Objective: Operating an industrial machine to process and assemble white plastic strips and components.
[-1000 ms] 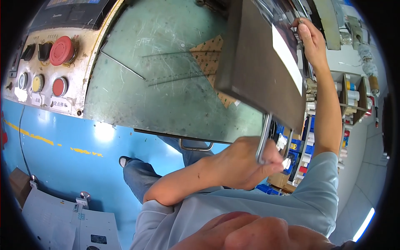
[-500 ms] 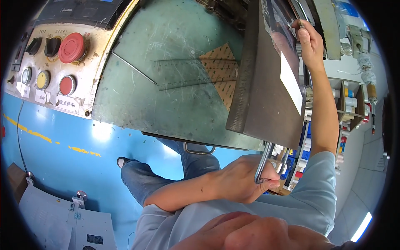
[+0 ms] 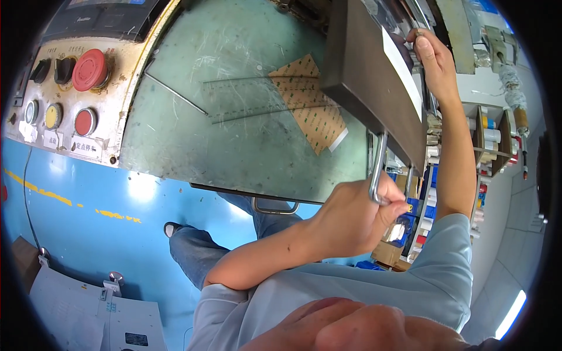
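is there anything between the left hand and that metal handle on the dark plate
No. The left hand is already closed around the metal handle under the dark plate, with nothing visible between them. The right hand grips the plate's far edge.

Factory floor or machine workshop. Blue machine body (image 3: 88,193) with worn control panel (image 3: 64,88): big red mushroom stop button (image 3: 89,69), yellow button (image 3: 53,115), second red button (image 3: 85,121), black knobs (image 3: 41,70). Scratched green metal work surface (image 3: 234,152) with drawer handle (image 3: 275,207) below. Heavy grey steel plate (image 3: 369,82) on machine. Shelves (image 3: 492,137) at right crammed with small parts and tubes. Paper sheets (image 3: 76,310) on floor.
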Demonstrator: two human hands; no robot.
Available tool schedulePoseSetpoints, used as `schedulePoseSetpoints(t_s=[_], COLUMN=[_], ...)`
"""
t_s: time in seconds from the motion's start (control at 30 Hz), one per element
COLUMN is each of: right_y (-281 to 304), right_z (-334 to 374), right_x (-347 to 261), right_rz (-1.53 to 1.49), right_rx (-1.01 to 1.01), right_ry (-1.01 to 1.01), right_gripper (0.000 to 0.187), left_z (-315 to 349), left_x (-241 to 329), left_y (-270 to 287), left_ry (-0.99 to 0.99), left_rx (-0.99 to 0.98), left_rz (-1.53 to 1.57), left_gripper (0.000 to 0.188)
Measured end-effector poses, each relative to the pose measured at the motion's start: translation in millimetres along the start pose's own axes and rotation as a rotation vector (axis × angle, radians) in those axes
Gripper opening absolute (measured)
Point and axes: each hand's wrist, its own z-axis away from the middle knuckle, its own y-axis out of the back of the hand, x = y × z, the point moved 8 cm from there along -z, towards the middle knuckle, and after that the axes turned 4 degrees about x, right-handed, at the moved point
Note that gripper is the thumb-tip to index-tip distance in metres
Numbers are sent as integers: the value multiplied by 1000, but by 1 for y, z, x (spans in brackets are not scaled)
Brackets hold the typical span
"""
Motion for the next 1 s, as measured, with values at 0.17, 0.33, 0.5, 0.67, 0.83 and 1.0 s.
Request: schedulePoseSetpoints(t_s=[0.17, 0.33, 0.5, 0.67, 0.83, 1.0], right_y=[8, 14, 18, 23, 47, 77], right_z=[34, 50, 54, 79, 160, 276], right_x=[0, 24, 21, 7, -41, -58], right_rz=[22, 0, 77, 102, 8, -198], right_rx=[65, 118, 180, 42, 92, 275], right_ry=[-8, -165, -213, -225, -125, -184], right_gripper=[43, 45, 50, 42, 32, 16], left_z=[-11, -25, -41, -41, -34, -67], left_x=[-11, -23, -25, -3, 70, 15], left_y=[0, 1, 2, 4, -47, -74], left_ry=[79, 118, 208, 94, -808, -678], left_rx=[56, 103, 127, 207, 169, -127], left_rz=[27, 19, 9, -442, -1244, -1533], left_gripper=[14, 16, 21, 23, 21, 26])
